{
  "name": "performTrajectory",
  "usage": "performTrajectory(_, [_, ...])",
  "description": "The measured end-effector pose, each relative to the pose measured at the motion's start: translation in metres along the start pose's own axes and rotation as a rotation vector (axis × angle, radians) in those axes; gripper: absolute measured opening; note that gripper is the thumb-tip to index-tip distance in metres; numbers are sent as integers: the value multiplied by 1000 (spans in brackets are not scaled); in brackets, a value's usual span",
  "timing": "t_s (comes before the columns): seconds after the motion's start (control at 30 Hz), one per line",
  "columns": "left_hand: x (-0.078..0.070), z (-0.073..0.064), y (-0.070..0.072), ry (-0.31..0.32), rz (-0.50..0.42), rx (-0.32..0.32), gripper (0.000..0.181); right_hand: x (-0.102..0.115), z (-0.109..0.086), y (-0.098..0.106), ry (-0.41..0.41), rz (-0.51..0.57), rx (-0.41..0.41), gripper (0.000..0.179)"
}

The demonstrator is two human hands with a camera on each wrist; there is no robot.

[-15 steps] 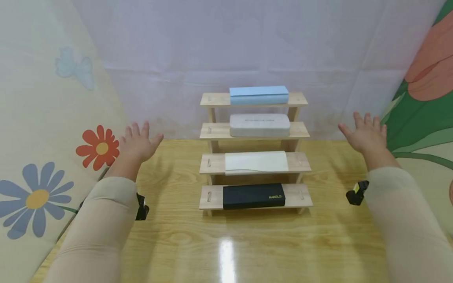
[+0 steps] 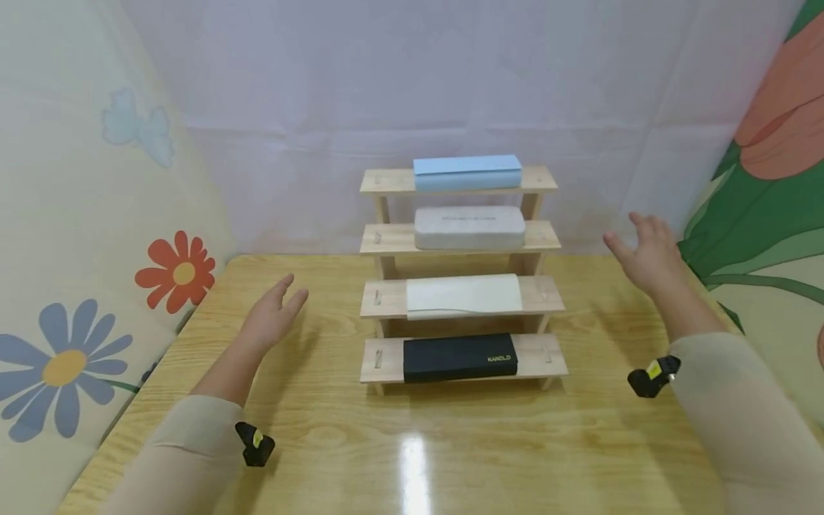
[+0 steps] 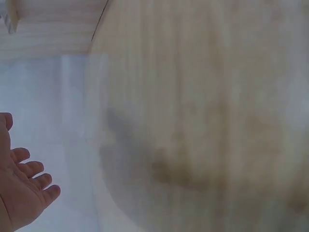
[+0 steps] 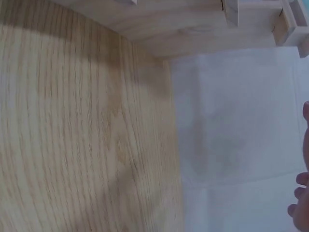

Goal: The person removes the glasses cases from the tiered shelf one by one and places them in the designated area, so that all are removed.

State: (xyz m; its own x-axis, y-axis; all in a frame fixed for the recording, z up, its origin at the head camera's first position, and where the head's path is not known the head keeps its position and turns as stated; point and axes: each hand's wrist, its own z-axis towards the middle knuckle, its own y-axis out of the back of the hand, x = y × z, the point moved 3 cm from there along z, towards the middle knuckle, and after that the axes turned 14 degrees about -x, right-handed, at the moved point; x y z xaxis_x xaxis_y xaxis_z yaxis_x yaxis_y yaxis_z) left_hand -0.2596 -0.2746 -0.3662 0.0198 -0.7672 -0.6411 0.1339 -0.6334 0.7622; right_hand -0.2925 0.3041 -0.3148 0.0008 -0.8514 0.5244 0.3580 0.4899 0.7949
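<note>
A four-tier wooden stand (image 2: 373, 307) holds one case per step. From the top come a light blue case (image 2: 468, 173), a pale grey rounded case (image 2: 470, 228), a cream flap case (image 2: 463, 295) and a black case (image 2: 460, 357) with gold lettering. My left hand (image 2: 272, 318) hovers above the table left of the stand, fingers extended and holding nothing; its palm also shows in the left wrist view. Right of the stand, my right hand (image 2: 650, 261) is raised with fingers spread loosely, touching nothing. Only its edge appears in the right wrist view.
The stand rests on a glossy wood-grain table (image 2: 328, 443). A white cloth (image 2: 309, 86) hangs behind it. Flower-printed panels (image 2: 64, 229) flank the table on both sides. A small black camera mount (image 2: 256, 445) sits at each sleeve.
My left hand has come down and inward, toward the body, with its fingers closer together. My right hand has shifted slightly left and turned. The cases have stayed on their steps.
</note>
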Motion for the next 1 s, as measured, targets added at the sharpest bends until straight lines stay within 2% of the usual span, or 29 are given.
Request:
performTrajectory(0.1, [1, -10, -8, 8, -46, 3, 78, 5, -6, -3, 12, 67, -15, 84])
performTrajectory(0.33, [-5, -29, -20, -54, -165, -25, 70, 12, -20, -9, 19, 156, -28, 82])
performTrajectory(0.57, [-9, -46, -32, -33, -272, -37, 68, 15, -35, -12, 43, 216, -37, 77])
performTrajectory(0.73, [-14, -58, -39, -34, -348, -24, 63, 17, -48, -13, 22, 272, -14, 76])
performTrajectory(0.87, [-18, -68, -45, -41, -387, -3, 59, 19, -58, -15, 2, 312, 0, 78])
performTrajectory(1.0, [-22, -77, -53, -54, -389, 4, 56, 22, -66, -18, 27, 366, -17, 75])
